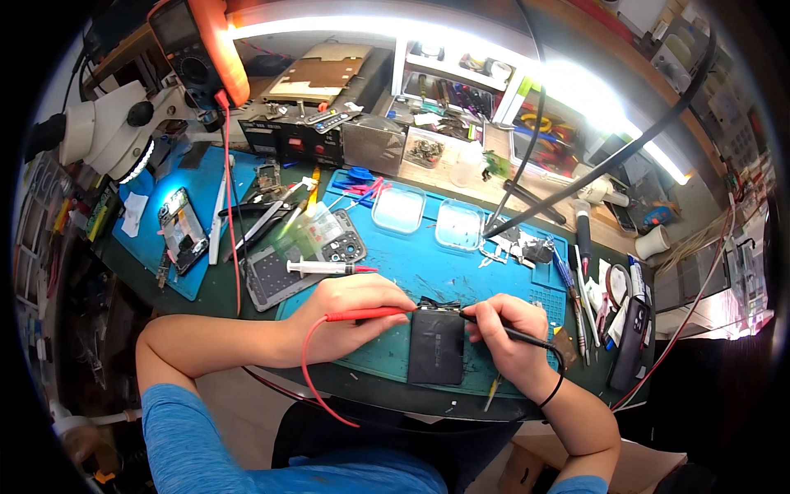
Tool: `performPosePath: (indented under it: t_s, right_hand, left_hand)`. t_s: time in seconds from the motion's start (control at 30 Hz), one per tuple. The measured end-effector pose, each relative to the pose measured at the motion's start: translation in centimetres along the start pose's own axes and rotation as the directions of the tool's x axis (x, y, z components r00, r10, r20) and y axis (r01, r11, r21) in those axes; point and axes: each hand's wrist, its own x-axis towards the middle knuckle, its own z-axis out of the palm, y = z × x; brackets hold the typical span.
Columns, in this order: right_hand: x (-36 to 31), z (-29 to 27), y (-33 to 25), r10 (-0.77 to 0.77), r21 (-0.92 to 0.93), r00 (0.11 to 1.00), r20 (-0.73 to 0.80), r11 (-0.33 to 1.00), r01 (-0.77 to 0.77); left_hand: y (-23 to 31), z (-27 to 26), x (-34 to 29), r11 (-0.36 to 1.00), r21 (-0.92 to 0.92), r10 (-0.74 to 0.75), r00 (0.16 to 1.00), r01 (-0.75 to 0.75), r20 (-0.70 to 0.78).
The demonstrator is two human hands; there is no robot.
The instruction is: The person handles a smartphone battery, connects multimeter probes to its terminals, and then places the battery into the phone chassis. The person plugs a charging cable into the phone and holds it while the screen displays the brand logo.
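Observation:
A flat black phone battery (436,350) lies on the blue work mat (387,267) in front of me, its connector end pointing away. My left hand (350,313) pinches a red multimeter probe (366,313), laid nearly level with its tip at the left of that end. From the right, my right hand (510,329) grips a black probe (522,335), whose tip is at the other side of the same end. Whether the tips touch metal is too small to tell. Beyond my left hand lies a syringe (325,267) with a reddish tip.
An orange multimeter (197,53) stands at the back left. Below it are a microscope (111,136) and an opened phone (183,230). Two clear trays (398,207) sit at the mat's far side. Black cables (613,160) hang across the right; pens and tweezers (580,305) lie there.

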Motion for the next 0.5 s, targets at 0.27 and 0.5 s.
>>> performPosePath:
  t_s: [0.27, 0.5]
  right_hand:
    - [-0.17, 0.1, 0.44, 0.058, 0.037, 0.997, -0.05, 0.998, -0.057]
    - [-0.15, -0.08, 0.41, 0.045, -0.024, 0.997, -0.055, 0.999, -0.047]
  left_hand:
    - [-0.07, -0.05, -0.05, 1.0, 0.013, 0.004, 1.0, -0.004, 0.007]
    - [0.21, 0.0, 0.19, 1.0, -0.01, 0.002, 1.0, -0.002, 0.005]
